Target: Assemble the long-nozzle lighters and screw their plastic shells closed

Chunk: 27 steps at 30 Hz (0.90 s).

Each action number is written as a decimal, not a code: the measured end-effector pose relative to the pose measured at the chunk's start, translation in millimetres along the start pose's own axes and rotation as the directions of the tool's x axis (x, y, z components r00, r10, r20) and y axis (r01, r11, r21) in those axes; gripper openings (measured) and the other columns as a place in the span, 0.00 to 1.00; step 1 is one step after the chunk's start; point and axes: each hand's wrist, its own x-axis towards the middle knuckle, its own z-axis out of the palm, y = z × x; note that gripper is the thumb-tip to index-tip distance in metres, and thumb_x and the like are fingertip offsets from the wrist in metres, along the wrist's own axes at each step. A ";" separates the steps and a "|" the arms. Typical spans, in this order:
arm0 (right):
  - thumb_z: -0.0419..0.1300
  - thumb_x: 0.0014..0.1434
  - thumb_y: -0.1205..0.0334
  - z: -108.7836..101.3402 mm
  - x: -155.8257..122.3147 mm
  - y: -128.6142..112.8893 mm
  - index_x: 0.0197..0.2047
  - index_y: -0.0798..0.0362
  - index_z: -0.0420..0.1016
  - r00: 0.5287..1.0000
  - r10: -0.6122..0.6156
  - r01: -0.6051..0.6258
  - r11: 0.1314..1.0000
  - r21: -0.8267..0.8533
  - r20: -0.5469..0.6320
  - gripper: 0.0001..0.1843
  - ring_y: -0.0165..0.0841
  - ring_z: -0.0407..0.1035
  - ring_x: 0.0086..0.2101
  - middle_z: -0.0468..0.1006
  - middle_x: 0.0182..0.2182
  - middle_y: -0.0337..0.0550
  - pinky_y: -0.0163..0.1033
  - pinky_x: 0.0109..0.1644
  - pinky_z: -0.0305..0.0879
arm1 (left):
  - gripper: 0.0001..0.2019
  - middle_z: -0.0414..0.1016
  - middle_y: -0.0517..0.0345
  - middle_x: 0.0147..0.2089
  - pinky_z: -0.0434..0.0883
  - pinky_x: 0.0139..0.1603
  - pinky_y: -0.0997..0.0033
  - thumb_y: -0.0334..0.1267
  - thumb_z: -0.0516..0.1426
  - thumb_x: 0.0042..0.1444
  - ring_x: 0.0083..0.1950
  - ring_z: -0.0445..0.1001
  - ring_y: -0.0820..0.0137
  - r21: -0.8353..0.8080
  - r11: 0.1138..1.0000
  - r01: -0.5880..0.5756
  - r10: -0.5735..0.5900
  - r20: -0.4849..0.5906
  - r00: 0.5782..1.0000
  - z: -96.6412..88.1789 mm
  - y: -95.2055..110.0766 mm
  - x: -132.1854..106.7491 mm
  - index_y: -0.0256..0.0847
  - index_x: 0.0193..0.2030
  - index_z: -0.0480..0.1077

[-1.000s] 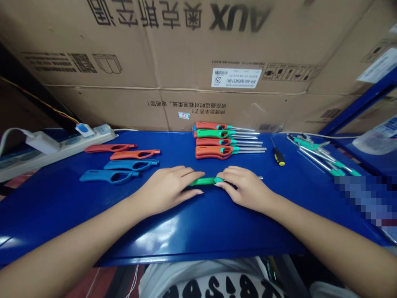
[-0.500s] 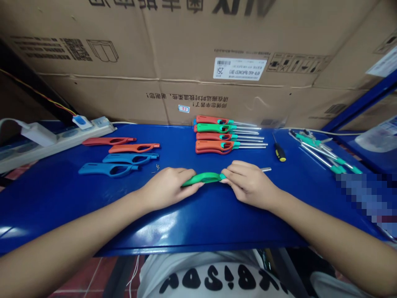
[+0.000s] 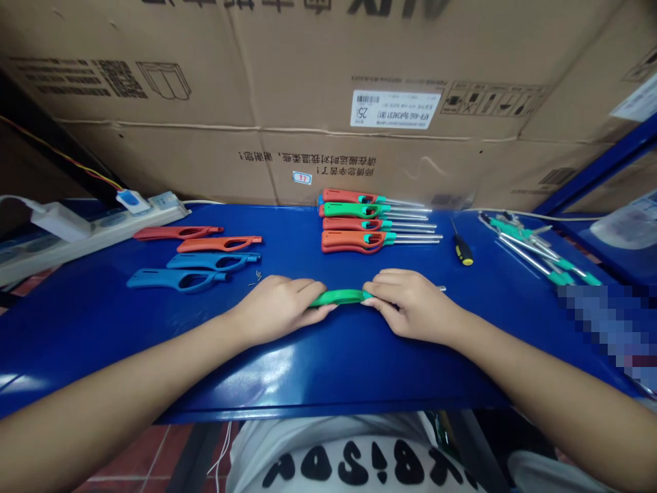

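A green long-neck lighter [image 3: 339, 296] is stretched between my hands above the blue table, turned nearly edge-on. My left hand [image 3: 282, 305] is closed around its handle end. Where the handle meets the metal tube, my right hand [image 3: 405, 301] pinches it; most of the tube is hidden behind that hand, with only the tip showing to its right. Left of my hands lie loose handle shells: a red one [image 3: 177, 233], an orange one [image 3: 220, 244] and two blue ones [image 3: 177, 279]. Several small screws [image 3: 256, 277] lie just beyond my left hand.
Several lighters with tubes [image 3: 354, 241] lie stacked before a large cardboard box [image 3: 308, 116]. A black-and-yellow screwdriver [image 3: 463, 252] is right of them. Tube assemblies with green ends [image 3: 538, 253] are piled at the far right. A power strip [image 3: 107, 229] stands at the left.
The green lighter has rotated about its length, so its trigger opening shows less. Both hands keep their hold. The view has shifted slightly.
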 end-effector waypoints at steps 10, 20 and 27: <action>0.62 0.64 0.61 -8.0 3.7 16.1 0.42 0.54 0.78 0.956 0.260 -0.268 0.963 0.041 0.135 0.06 0.37 0.73 0.38 0.80 0.37 0.46 0.41 0.43 0.66 | 0.19 0.75 0.51 0.48 0.73 0.40 0.64 0.50 0.51 0.71 0.44 0.77 0.61 -0.009 0.998 0.060 -0.058 0.161 0.985 -8.1 7.7 8.3 0.38 0.57 0.69; 0.65 0.60 0.57 -62.4 -21.5 75.9 0.38 0.51 0.77 0.918 0.362 -0.371 0.928 0.027 0.159 0.07 0.38 0.71 0.36 0.77 0.36 0.46 0.43 0.42 0.67 | 0.18 0.72 0.47 0.54 0.75 0.50 0.57 0.42 0.51 0.71 0.53 0.73 0.58 -0.096 0.989 0.112 -0.090 0.209 0.974 -12.1 7.3 7.5 0.38 0.62 0.68; 0.75 0.44 0.65 -61.5 -68.3 155.2 0.29 0.52 0.71 0.641 0.712 -0.747 0.665 -0.021 -0.287 0.16 0.34 0.61 0.22 0.63 0.18 0.38 0.45 0.32 0.50 | 0.18 0.71 0.46 0.53 0.74 0.56 0.56 0.39 0.51 0.70 0.54 0.72 0.59 -0.279 0.946 0.162 -0.110 0.194 0.975 -12.6 17.6 2.0 0.36 0.62 0.69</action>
